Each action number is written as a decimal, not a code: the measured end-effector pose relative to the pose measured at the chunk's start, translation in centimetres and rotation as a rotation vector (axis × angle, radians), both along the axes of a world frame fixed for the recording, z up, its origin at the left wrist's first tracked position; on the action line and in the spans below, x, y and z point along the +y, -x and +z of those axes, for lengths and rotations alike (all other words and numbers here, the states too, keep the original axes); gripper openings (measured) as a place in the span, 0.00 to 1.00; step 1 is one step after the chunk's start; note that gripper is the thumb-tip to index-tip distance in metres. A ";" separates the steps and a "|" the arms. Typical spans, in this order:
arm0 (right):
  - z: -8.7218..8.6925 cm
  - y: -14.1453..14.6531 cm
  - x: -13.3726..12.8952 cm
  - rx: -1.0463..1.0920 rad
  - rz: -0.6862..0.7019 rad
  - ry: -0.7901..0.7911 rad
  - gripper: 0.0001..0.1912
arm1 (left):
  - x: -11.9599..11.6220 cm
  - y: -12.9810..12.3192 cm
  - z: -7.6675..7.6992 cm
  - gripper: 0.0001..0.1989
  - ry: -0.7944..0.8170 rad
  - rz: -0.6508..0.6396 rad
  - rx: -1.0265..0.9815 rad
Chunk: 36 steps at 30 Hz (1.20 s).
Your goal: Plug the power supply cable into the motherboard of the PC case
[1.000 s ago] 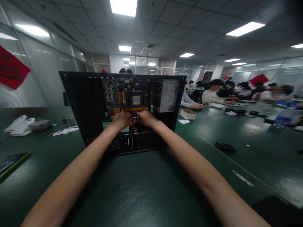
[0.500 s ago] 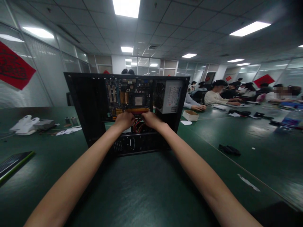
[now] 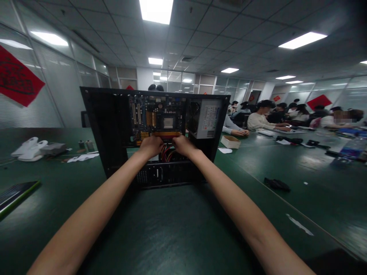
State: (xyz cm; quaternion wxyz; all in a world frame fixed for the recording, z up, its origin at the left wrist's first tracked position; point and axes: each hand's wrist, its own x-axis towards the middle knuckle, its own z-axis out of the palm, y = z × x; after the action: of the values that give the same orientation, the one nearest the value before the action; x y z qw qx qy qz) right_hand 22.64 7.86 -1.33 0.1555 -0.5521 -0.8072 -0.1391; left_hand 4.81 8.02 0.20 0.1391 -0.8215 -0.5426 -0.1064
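A black computer case [image 3: 99,133] stands open in front of me on the green table. Inside it are a motherboard [image 3: 146,109] with a bare square processor [image 3: 168,122], and a silver power supply [image 3: 208,118] at the upper right. My left hand [image 3: 151,147] is closed at the left end of the orange and yellow memory slots [image 3: 168,134]. At their right end my right hand [image 3: 183,145] is closed too. Whatever the fingertips pinch or press is hidden behind the hands. Red, yellow and black cables [image 3: 166,153] hang between and below the hands.
To the right lie a small open box [image 3: 231,141], a black cloth-like item [image 3: 276,184] and a white strip [image 3: 299,224]. White objects [image 3: 28,149] and a green-edged dark panel [image 3: 17,196] are at the left. Other people [image 3: 262,116] sit farther along the table.
The view has shifted slightly. Both hands stay closed at the same ends of the memory slots, and the case has not visibly moved on the table.
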 end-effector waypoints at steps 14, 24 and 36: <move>-0.1 0.2 -0.2 0.021 -0.002 0.004 0.14 | 0.2 0.2 0.0 0.18 0.029 -0.009 -0.056; -0.1 0.3 -0.5 0.015 -0.006 0.011 0.15 | 0.7 0.1 -0.3 0.18 -0.002 0.010 -0.036; 0.2 0.3 -0.8 0.034 -0.049 0.007 0.14 | 0.6 0.3 -0.5 0.17 -0.008 -0.031 -0.091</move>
State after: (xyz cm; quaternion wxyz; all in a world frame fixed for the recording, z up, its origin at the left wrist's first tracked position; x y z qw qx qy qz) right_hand 22.35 7.05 -1.10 0.1636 -0.5744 -0.7913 -0.1307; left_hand 4.52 8.60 -0.29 0.1160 -0.8235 -0.5353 -0.1479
